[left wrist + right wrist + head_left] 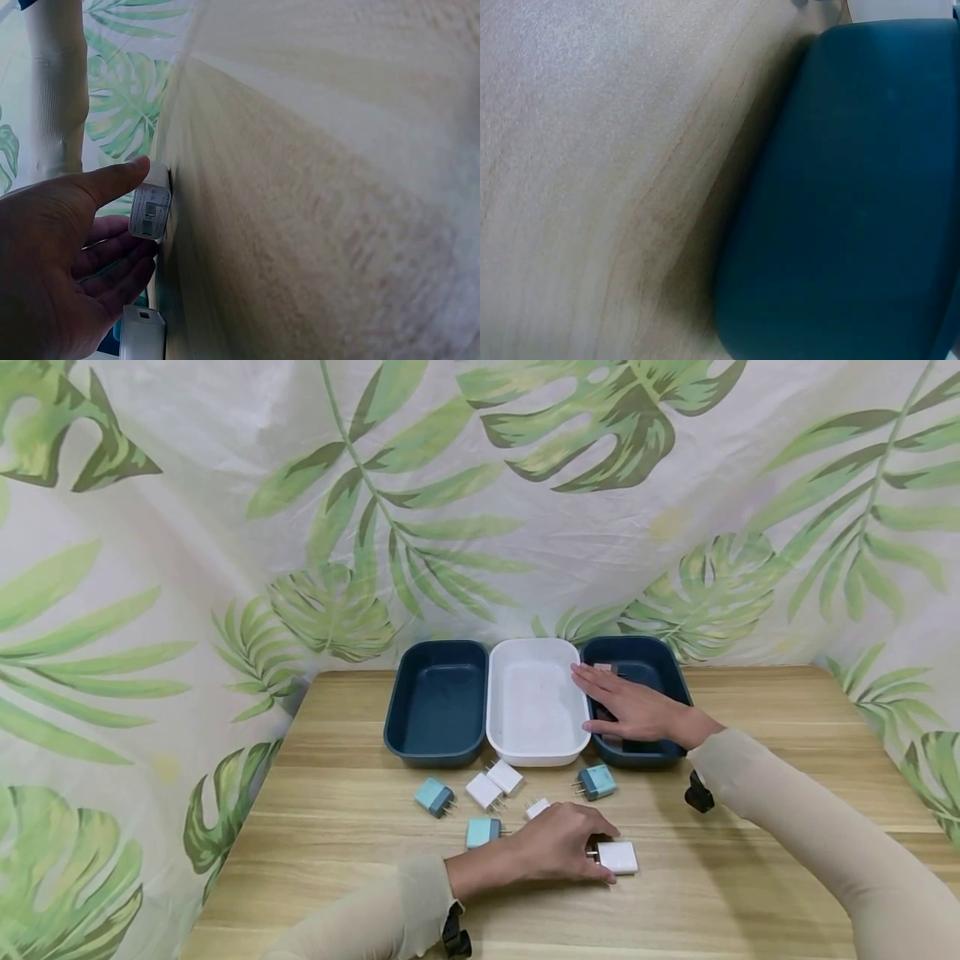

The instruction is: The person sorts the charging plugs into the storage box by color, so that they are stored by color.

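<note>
My left hand reaches round a white plug charger lying on the table, its prongs toward the palm. In the left wrist view, the thumb of the left hand is at one side of that charger, with the other fingers loosely bent at the opposite side; a firm grip does not show. My right hand spreads, fingers extended, over the right dark blue tray, its fingertips by the white tray's rim. Brownish pieces partly show beneath it. The right wrist view has only the dark blue tray's outer wall.
A white tray stands between the right tray and another dark blue tray. In front lie white chargers and teal chargers, one teal charger near the right tray. Leaf-patterned cloth hangs behind the wooden table.
</note>
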